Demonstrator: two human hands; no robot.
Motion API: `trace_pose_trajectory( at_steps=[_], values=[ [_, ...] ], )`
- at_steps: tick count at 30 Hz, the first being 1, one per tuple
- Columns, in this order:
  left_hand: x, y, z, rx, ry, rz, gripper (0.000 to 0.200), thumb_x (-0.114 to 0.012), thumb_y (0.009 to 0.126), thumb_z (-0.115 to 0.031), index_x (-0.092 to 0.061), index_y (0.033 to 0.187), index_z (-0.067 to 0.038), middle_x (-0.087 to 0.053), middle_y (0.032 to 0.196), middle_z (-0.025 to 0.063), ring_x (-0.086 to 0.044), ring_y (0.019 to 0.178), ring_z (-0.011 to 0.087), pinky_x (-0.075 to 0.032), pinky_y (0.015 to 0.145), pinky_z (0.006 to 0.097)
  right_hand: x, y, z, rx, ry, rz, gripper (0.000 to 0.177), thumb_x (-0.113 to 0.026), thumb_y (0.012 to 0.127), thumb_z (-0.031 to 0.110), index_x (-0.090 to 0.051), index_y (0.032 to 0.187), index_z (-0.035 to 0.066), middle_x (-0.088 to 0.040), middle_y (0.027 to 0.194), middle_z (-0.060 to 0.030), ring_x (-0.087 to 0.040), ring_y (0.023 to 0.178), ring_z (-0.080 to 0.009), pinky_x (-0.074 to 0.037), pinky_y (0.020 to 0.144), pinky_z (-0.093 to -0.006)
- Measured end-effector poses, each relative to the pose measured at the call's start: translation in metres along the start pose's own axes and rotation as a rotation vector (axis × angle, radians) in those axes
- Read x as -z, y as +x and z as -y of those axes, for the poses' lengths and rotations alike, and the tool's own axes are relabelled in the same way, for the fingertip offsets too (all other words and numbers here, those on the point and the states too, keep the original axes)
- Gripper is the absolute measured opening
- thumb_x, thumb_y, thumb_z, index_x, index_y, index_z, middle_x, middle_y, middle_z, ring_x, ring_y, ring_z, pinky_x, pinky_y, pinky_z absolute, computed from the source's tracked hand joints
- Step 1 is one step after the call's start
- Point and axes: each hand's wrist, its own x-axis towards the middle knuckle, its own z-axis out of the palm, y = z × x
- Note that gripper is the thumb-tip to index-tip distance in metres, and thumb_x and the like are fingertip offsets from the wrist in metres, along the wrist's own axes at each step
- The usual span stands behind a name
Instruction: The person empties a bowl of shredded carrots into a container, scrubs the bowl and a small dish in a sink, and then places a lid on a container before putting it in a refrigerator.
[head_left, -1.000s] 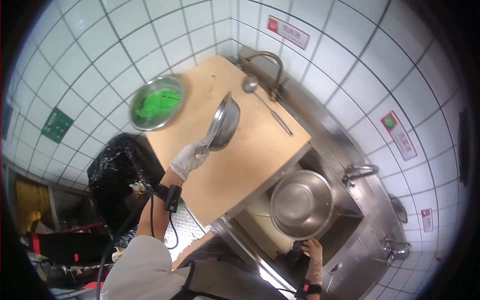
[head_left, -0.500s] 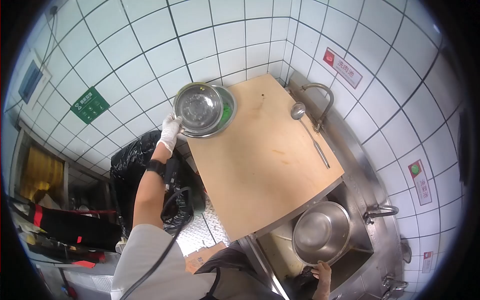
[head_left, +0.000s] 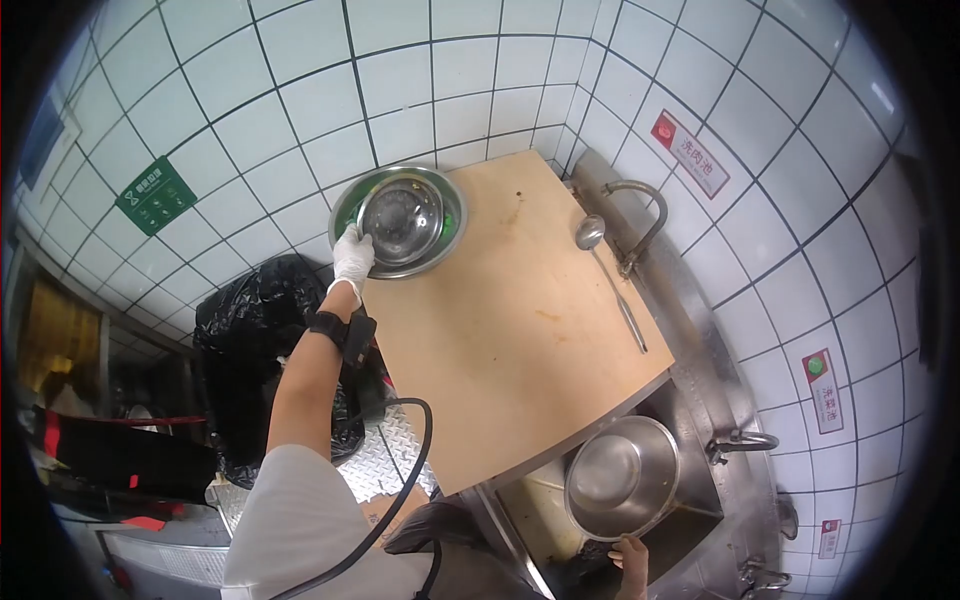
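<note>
My left hand [head_left: 353, 260], in a white glove, is closed on the rim of a small metal bowl [head_left: 403, 228]. That bowl is over a larger metal bowl [head_left: 456, 198], whose rim shows around it; bits of green show at the gap between them. The larger bowl rests at the far left corner of a wooden board [head_left: 500, 340]. At the lower right, my right hand [head_left: 630, 562] has its fingers closed on the near rim of a metal basin [head_left: 618, 478], which is tilted in the sink and looks bare inside.
A metal ladle [head_left: 612, 285] lies along the board's right side. Beyond it, a curved faucet [head_left: 650, 215] rises, and another faucet [head_left: 740, 443] stands beside the sink [head_left: 535, 505]. A bin lined with a black bag [head_left: 265, 350] stands left of the board. Tiled walls close off the back and right.
My left hand has brought the small bowl from the larger bowl's left side to over its middle. My right hand still holds the basin's rim. The whole view has shifted slightly.
</note>
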Motion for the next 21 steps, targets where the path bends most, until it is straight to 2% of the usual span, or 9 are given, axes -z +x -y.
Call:
trace_pose_trajectory(
  at_steps=[2, 5, 7, 8, 10, 11, 13, 21],
  values=[
    [-0.005, 0.002, 0.006, -0.021, -0.016, -0.025, 0.021, -0.057, 0.086, -0.017, -0.059, 0.102, -0.004, -0.061, 0.068, 0.0128, -0.060, 0.053, 0.0211, -0.047, 0.053, 0.0346, 0.000, 0.000, 0.002, -0.043, -0.035, -0.024, 0.037, -0.057, 0.083, 0.020, -0.059, 0.115, 0.002, -0.067, 0.087, -0.0100, -0.066, 0.064, -0.0162, -0.047, 0.053, -0.0252],
    [-0.006, 0.002, 0.006, 0.001, -0.010, -0.012, 0.022, -0.056, 0.086, -0.017, -0.059, 0.102, -0.003, -0.062, 0.071, 0.0140, -0.062, 0.057, 0.0228, -0.047, 0.056, 0.0354, 0.001, -0.004, 0.006, 0.036, 0.010, 0.036, 0.038, -0.057, 0.083, 0.021, -0.059, 0.116, 0.002, -0.068, 0.089, -0.0108, -0.066, 0.065, -0.0161, -0.047, 0.054, -0.0251],
    [-0.011, 0.011, 0.018, -0.011, 0.021, -0.023, 0.025, -0.056, 0.084, -0.019, -0.060, 0.103, -0.003, -0.065, 0.080, 0.0184, -0.065, 0.071, 0.0312, -0.049, 0.066, 0.0383, 0.001, 0.000, 0.006, 0.020, -0.042, -0.001, 0.039, -0.057, 0.083, 0.021, -0.059, 0.116, 0.002, -0.068, 0.089, -0.0107, -0.067, 0.066, -0.0162, -0.047, 0.055, -0.0254],
    [-0.014, 0.016, 0.025, -0.010, 0.019, -0.024, 0.025, -0.056, 0.084, -0.019, -0.060, 0.103, -0.003, -0.065, 0.080, 0.0184, -0.065, 0.071, 0.0312, -0.049, 0.066, 0.0383, 0.001, 0.000, 0.007, 0.022, -0.043, -0.002, 0.039, -0.057, 0.083, 0.021, -0.059, 0.116, 0.002, -0.068, 0.089, -0.0107, -0.067, 0.066, -0.0162, -0.047, 0.055, -0.0254],
    [-0.017, 0.022, 0.032, -0.056, 0.078, -0.057, 0.028, -0.056, 0.083, -0.022, -0.060, 0.104, -0.003, -0.065, 0.093, 0.0222, -0.062, 0.090, 0.0390, -0.048, 0.078, 0.0415, 0.001, -0.001, 0.009, 0.046, -0.068, 0.013, 0.039, -0.056, 0.084, 0.022, -0.059, 0.116, 0.002, -0.069, 0.090, -0.0098, -0.067, 0.067, -0.0162, -0.047, 0.056, -0.0266],
    [-0.018, 0.025, 0.036, -0.056, 0.076, -0.057, 0.028, -0.056, 0.083, -0.022, -0.060, 0.104, -0.003, -0.065, 0.093, 0.0222, -0.062, 0.090, 0.0390, -0.048, 0.078, 0.0415, 0.001, -0.001, 0.010, 0.047, -0.068, 0.011, 0.039, -0.056, 0.084, 0.022, -0.059, 0.116, 0.002, -0.069, 0.090, -0.0098, -0.067, 0.067, -0.0162, -0.047, 0.056, -0.0266],
    [-0.017, 0.025, 0.034, -0.025, 0.113, -0.027, 0.031, -0.055, 0.082, -0.023, -0.060, 0.105, -0.004, -0.063, 0.101, 0.0238, -0.058, 0.099, 0.0417, -0.045, 0.084, 0.0439, 0.001, 0.000, 0.011, 0.039, -0.089, 0.010, 0.039, -0.056, 0.084, 0.023, -0.060, 0.117, 0.002, -0.069, 0.089, -0.0082, -0.067, 0.067, -0.0162, -0.048, 0.058, -0.0281],
    [-0.010, 0.019, 0.018, 0.007, 0.182, 0.003, 0.033, -0.054, 0.081, -0.023, -0.060, 0.107, -0.003, -0.063, 0.101, 0.0254, -0.059, 0.099, 0.0407, -0.046, 0.084, 0.0435, -0.005, -0.007, 0.023, -0.004, -0.097, -0.019, 0.044, -0.056, 0.079, 0.023, -0.059, 0.118, 0.002, -0.068, 0.088, -0.0086, -0.067, 0.068, -0.0166, -0.047, 0.061, -0.0282]
  ],
)
